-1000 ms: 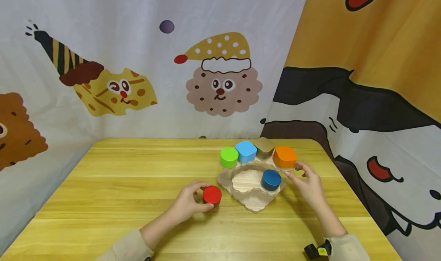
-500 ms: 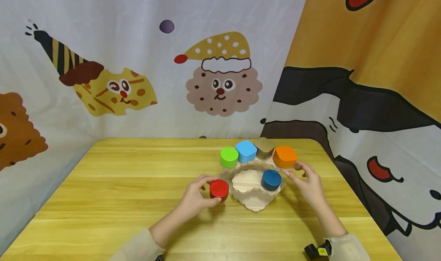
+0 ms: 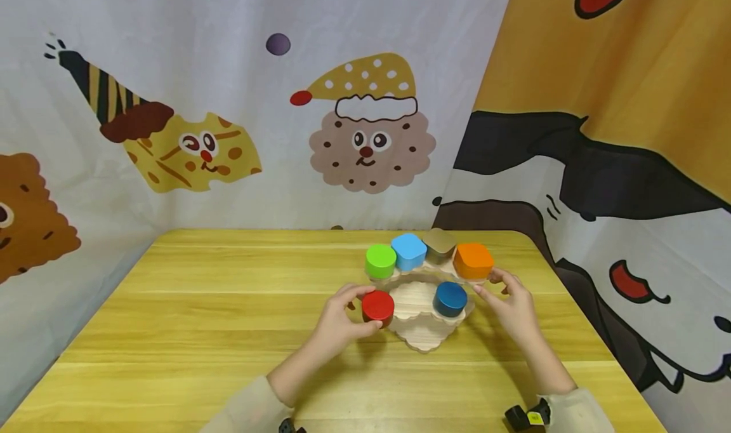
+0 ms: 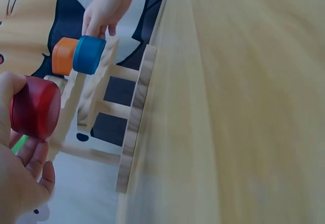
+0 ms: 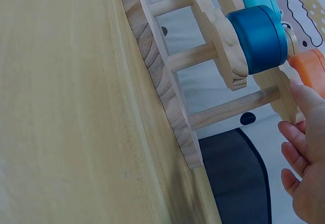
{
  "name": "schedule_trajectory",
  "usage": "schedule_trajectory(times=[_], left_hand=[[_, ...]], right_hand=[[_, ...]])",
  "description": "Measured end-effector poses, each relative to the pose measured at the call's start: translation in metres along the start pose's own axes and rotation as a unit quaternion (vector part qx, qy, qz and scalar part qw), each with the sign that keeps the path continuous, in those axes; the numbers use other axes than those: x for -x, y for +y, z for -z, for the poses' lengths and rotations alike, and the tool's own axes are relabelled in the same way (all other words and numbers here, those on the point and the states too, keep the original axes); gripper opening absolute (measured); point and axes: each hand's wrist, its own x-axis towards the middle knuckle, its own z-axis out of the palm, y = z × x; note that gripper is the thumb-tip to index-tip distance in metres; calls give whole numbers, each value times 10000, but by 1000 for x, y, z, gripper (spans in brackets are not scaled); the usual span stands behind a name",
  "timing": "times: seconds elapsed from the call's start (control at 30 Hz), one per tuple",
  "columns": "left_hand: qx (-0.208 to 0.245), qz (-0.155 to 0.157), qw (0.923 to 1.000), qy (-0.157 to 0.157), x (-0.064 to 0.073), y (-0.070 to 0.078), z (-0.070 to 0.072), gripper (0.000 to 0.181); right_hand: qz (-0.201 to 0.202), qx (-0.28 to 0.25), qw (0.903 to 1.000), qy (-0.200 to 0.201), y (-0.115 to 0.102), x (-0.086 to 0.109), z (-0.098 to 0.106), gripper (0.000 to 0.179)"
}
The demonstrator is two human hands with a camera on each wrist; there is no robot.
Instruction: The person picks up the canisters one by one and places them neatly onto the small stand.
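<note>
My left hand (image 3: pixel 338 320) grips a round red block (image 3: pixel 378 307) between thumb and fingers. In the left wrist view the red block (image 4: pixel 36 107) is raised above the table, close to the lower tier's left end. A tiered wooden stand (image 3: pixel 422 331) with scalloped edges rests on the table. My right hand (image 3: pixel 514 303) pinches the upper tier's right end, just below an orange block (image 3: pixel 473 260). A round dark blue block (image 3: pixel 450 299) sits on the right end of the lower tier. Pegs (image 5: pixel 194 56) join the tiers to the base in the right wrist view.
Along the upper tier stand a green round block (image 3: pixel 381 261), a light blue block (image 3: pixel 408 252) and a brown block (image 3: pixel 439 245). The wooden table (image 3: pixel 200 306) stretches left and in front. A cartoon-printed curtain (image 3: pixel 228 39) hangs behind it.
My left hand has carried the red block to the right and farther back, to the left end of the lower tier. My right hand keeps its place on the stand.
</note>
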Motion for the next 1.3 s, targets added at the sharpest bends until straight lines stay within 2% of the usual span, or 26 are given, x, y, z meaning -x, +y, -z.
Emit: schedule_trajectory(times=[0.17,0.27,0.5,0.77,1.07,1.3], left_hand=[[126,-15,9999,47,-1,26,-4,51],[262,13,9996,128,-2,28,-9,51],[315,1,9988,384,-9,-12,-30,55],[261,-75,9988,408,-9,-8,-43,58],[26,-340,9973,656,-14,-9,-54,58],[-7,-395,9963,765,-15,-9,-59,59]], right_hand=[[48,65,10000,21,2,0,0,42],[83,62,9999,45,2,0,0,42],[76,53,9999,41,2,0,0,42],[79,64,9999,25,2,0,0,42],[20,-8,10000,36,0,0,0,41],[49,41,10000,14,1,-1,0,41]])
